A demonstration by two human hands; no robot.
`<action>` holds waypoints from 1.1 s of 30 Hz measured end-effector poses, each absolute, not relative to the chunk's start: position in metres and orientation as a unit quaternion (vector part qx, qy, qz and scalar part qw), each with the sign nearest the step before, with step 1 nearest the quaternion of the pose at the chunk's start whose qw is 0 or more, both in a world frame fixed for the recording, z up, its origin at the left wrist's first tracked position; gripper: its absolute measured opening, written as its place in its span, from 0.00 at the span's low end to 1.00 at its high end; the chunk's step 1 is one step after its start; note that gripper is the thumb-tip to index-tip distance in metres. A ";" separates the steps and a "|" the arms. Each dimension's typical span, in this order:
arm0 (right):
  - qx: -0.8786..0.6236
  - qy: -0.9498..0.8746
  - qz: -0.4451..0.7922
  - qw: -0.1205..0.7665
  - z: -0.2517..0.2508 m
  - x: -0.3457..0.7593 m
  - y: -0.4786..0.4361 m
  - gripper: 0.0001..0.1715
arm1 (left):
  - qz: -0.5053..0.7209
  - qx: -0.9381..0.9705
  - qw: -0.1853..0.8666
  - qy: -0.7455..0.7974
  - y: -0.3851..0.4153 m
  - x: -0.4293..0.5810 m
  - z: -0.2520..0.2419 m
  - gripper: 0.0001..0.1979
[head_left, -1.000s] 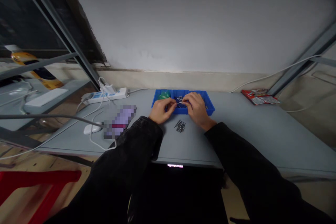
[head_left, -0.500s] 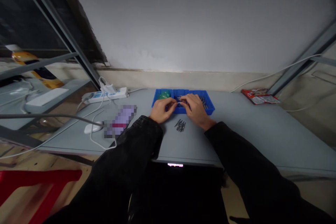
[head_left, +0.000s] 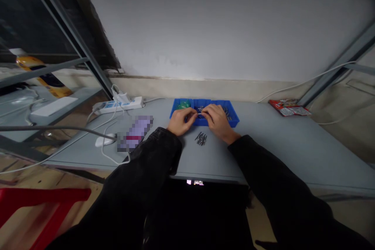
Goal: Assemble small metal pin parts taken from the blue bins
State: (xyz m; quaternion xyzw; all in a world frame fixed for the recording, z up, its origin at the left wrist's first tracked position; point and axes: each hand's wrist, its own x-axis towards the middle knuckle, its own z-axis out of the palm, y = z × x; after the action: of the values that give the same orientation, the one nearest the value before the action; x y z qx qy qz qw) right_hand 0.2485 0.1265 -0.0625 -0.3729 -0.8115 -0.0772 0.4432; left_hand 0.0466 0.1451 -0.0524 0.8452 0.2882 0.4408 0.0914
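At the centre of the frame, the left hand (head_left: 180, 121) and right hand (head_left: 217, 121) are each pinched narrow, fingertips meeting around opposite ends of a thin pale rod (head_left: 199, 113) (too small to tell whether it is one part or two). It hangs above the front of a blue plastic tray (head_left: 202, 122), glossy and boxy, with three compartments. By the look of it, the work is partway: a loose heap of dark, slender metal pieces (head_left: 201, 139) lies below on the smooth grey bench (head_left: 269, 144), while small shiny parts (head_left: 200, 108) remain in the middle compartment and more pieces (head_left: 227, 113) in the right one. The left compartment holds something green and crinkled (head_left: 183, 104), perhaps thin film.
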 end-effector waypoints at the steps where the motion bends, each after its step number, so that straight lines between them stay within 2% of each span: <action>1: -0.371 -0.811 -0.074 0.446 -0.062 0.248 0.126 0.08 | 0.440 0.845 0.093 0.290 0.145 0.047 -0.052 0.11; 4: -0.371 -0.812 -0.074 0.444 -0.061 0.248 0.125 0.06 | 0.439 0.844 0.095 0.293 0.145 0.047 -0.052 0.11; 15: -0.383 -0.809 -0.081 0.438 -0.059 0.253 0.127 0.12 | 0.441 0.843 0.104 0.292 0.145 0.047 -0.052 0.11; 33: -0.392 -0.789 -0.101 0.463 -0.053 0.261 0.129 0.06 | 0.459 0.833 0.098 0.292 0.146 0.047 -0.051 0.11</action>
State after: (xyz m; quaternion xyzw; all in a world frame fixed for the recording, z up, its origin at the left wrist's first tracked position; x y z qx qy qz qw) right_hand 0.2606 0.1286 -0.0530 -0.3917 -0.7889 -0.1009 0.4627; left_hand 0.0474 0.1463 -0.0509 0.8331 0.2924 0.4592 0.0983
